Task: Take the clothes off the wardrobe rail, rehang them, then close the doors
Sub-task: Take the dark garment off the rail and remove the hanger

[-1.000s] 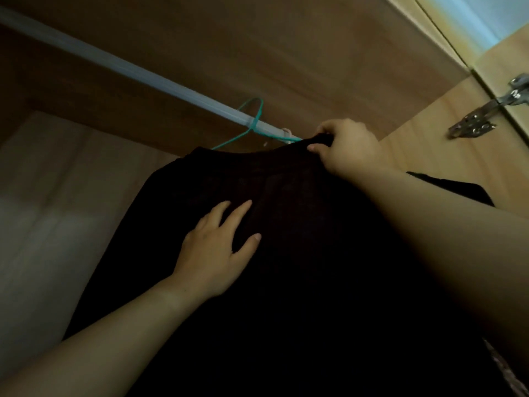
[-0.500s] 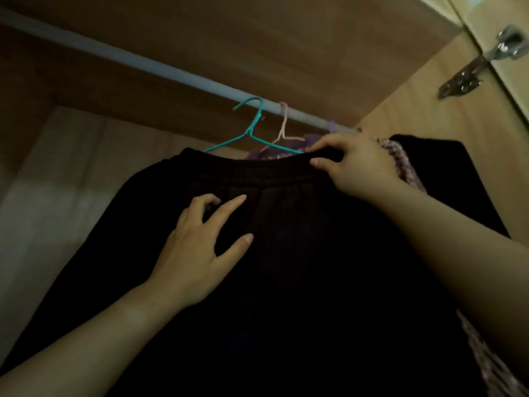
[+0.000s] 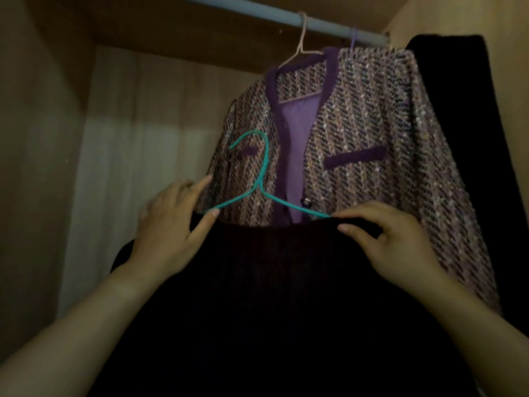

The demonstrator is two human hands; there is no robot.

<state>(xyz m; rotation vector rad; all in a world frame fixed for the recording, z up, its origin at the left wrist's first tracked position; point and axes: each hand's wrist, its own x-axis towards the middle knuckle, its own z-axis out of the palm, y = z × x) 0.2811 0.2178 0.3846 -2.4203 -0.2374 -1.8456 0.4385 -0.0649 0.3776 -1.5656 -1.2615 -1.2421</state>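
The dark garment (image 3: 272,296) hangs on a teal hanger (image 3: 265,167) whose hook is off the rail (image 3: 320,24) and well below it, in front of a tweed jacket (image 3: 372,133). The left grip (image 3: 171,224) clasps the garment's top edge at the hanger's left end, thumb on the front and forefinger pointing out. The right grip (image 3: 392,242) pinches the top edge at the hanger's right end. The jacket hangs from the rail on a pink hanger (image 3: 301,41), with another dark piece (image 3: 463,110) just beside it.
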